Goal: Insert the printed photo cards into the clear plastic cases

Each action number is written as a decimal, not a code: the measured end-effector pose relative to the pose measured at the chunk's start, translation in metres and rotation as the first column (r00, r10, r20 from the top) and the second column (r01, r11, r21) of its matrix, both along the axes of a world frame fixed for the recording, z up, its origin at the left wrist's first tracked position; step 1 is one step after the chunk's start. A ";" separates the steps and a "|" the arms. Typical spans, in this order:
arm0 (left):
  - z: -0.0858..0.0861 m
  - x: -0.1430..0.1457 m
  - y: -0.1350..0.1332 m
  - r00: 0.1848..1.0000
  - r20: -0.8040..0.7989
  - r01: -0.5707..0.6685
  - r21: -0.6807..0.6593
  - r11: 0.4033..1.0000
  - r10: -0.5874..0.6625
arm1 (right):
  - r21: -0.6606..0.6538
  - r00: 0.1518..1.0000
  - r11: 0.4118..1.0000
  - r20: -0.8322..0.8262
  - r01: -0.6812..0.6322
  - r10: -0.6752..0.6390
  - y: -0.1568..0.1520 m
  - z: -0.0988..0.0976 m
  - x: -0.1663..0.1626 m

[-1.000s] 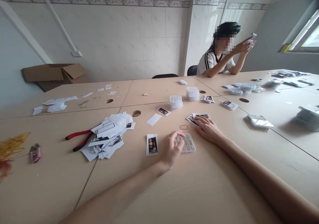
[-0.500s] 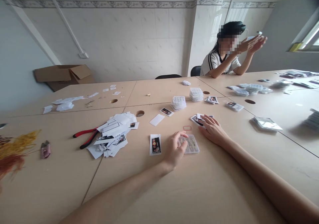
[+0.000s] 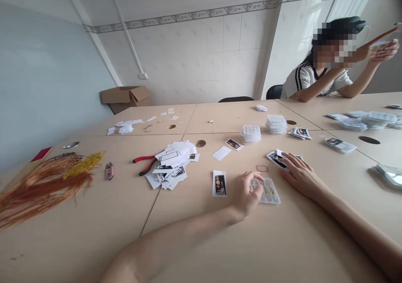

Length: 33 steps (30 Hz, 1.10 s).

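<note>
My left hand point(image 3: 246, 193) rests on the table with its fingers curled over the left end of a clear plastic packet point(image 3: 269, 190). My right hand point(image 3: 300, 173) lies flat, fingers stretched onto a small stack of printed cards point(image 3: 276, 157). A single printed card point(image 3: 219, 184) lies just left of my left hand. A small red ring point(image 3: 261, 168) sits on the table between my hands.
A heap of white cards point(image 3: 172, 165) lies beside red-handled pliers point(image 3: 145, 162). Orange and yellow tassel strands point(image 3: 44, 181) spread at the left. Stacks of clear packets point(image 3: 250, 133) stand further back. A person point(image 3: 326, 71) sits at the far right, hands raised. A cardboard box point(image 3: 125, 96) is by the wall.
The view has swung left, so everything has shifted right in the picture. My hands stay on the packet and the card stack. The seated person's hands have moved a little.
</note>
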<state>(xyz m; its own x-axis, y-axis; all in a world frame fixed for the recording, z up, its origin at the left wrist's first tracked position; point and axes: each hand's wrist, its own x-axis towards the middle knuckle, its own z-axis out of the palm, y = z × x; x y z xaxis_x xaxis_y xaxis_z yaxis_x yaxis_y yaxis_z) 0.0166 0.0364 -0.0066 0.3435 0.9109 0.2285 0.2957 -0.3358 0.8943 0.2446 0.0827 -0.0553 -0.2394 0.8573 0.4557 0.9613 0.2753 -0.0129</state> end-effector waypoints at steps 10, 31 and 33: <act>0.003 0.002 0.002 1.000 -0.014 -0.005 -0.017 1.000 0.005 | -0.170 0.996 0.982 -0.025 0.079 -0.085 -0.005 0.013 -0.004; 0.011 0.003 0.003 0.997 0.060 0.041 -0.064 0.997 -0.037 | -0.098 0.993 0.995 -0.115 0.015 -0.027 -0.007 0.028 -0.012; 0.010 0.004 0.003 0.997 0.072 0.039 -0.062 0.997 -0.035 | -0.099 0.994 0.995 -0.108 0.007 -0.017 -0.007 0.030 -0.013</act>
<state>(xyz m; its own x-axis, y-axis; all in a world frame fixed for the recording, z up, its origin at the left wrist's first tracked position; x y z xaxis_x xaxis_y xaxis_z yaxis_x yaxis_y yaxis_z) 0.0201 0.0398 0.0034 0.3622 0.9113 0.1958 0.2194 -0.2875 0.9323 0.2321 0.0754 -0.0255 -0.1824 0.9016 0.3923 0.9559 0.2560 -0.1440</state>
